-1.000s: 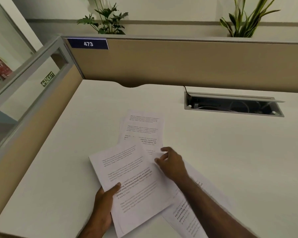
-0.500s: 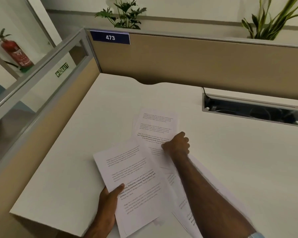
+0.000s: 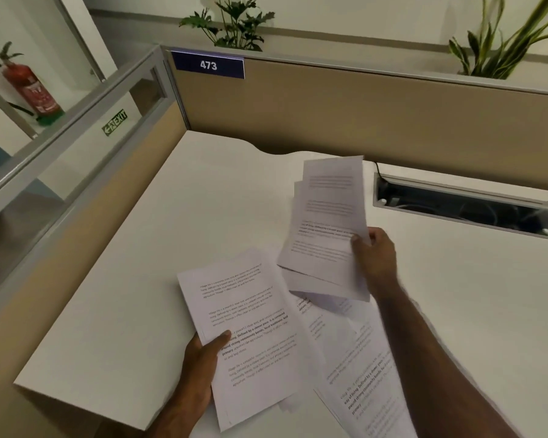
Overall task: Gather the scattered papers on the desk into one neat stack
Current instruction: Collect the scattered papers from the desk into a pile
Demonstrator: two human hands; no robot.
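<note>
White printed papers lie on a pale desk [image 3: 146, 279]. My left hand [image 3: 200, 365] grips a small stack of sheets [image 3: 250, 336] at its lower left edge, thumb on top. My right hand [image 3: 374, 254] holds several sheets [image 3: 326, 222] by their right edge, lifted off the desk and tilted upright, their edges fanned unevenly. More loose papers [image 3: 367, 368] lie flat on the desk under my right forearm, partly hidden by it and by the left-hand stack.
A beige partition [image 3: 361, 115] with a "473" label [image 3: 208, 65] borders the desk's far side, another partition the left. An open cable tray [image 3: 462, 210] is sunk into the desk at the right. Plants stand behind the partition.
My right hand has closed on the far sheets and lifted them off the desk, up and to the right. My left hand keeps its hold on the near stack.
</note>
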